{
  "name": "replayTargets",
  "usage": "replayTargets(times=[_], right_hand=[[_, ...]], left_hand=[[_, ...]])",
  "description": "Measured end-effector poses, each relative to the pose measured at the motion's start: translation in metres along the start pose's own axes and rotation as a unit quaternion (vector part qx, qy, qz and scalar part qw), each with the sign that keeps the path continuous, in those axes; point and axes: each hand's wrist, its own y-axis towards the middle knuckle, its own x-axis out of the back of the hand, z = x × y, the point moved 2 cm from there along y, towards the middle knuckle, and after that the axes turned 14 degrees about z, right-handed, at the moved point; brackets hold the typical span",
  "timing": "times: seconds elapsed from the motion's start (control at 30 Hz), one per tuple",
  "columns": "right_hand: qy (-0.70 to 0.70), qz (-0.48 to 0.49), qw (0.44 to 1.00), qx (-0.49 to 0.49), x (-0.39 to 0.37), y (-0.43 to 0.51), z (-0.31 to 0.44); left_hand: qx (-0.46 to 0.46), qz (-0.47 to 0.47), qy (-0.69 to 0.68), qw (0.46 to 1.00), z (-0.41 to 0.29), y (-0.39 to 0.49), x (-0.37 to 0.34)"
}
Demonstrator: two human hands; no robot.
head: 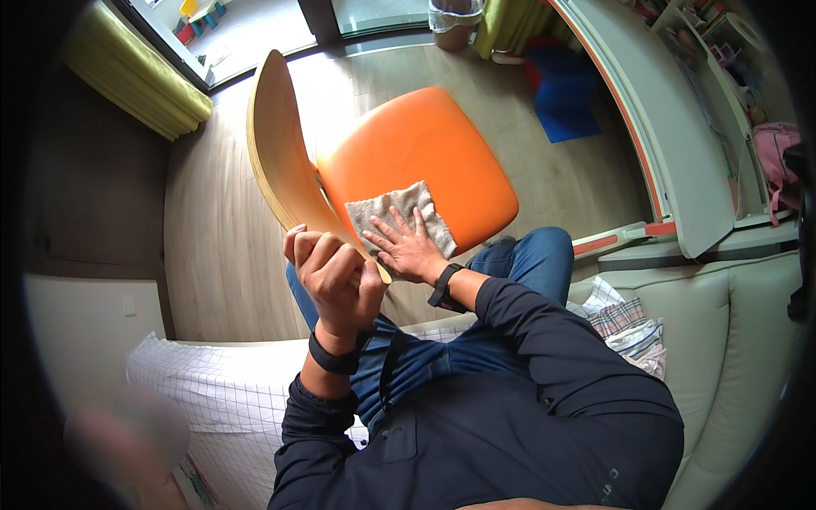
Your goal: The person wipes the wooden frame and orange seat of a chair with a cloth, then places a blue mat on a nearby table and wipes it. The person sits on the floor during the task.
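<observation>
My left hand (335, 280) grips the near end of a curved plywood chair backrest (275, 127), thumb on one side and fingers over the other. The backrest rises along the left side of an orange padded chair seat (414, 143). A beige-grey cloth (376, 209) lies spread on the seat's near part. My right hand (405, 245) rests flat on this cloth, palm down with its fingers apart. The palm hides the middle of the cloth. Both wrists wear black bands.
I sit on a bed with a checked sheet (223, 382). At right are a desk (669, 140), a pink backpack (778, 156) and folded fabrics (628, 328). A blue mat (564, 108) and a lined bin (452, 29) lie beyond the chair. A blurred person (127, 440) is at lower left.
</observation>
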Motion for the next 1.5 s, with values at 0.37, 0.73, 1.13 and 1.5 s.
replayTargets(times=[0.37,0.73,1.13,1.5], right_hand=[[0.053,0.052,0.997,-0.032,0.015,0.093,-0.007],[0.051,0.029,0.997,-0.051,0.03,0.195,-0.034],[0.063,0.021,0.996,-0.061,0.041,0.271,-0.051],[0.055,-0.034,0.998,-0.025,0.03,0.209,-0.031]], left_hand=[[0.032,0.043,0.002,0.999,0.001,0.002,-0.003],[0.066,0.089,0.002,0.994,0.008,-0.005,-0.006],[0.094,0.115,0.006,0.989,0.004,-0.012,-0.006],[0.132,0.123,0.029,0.983,0.0,0.001,-0.005]])
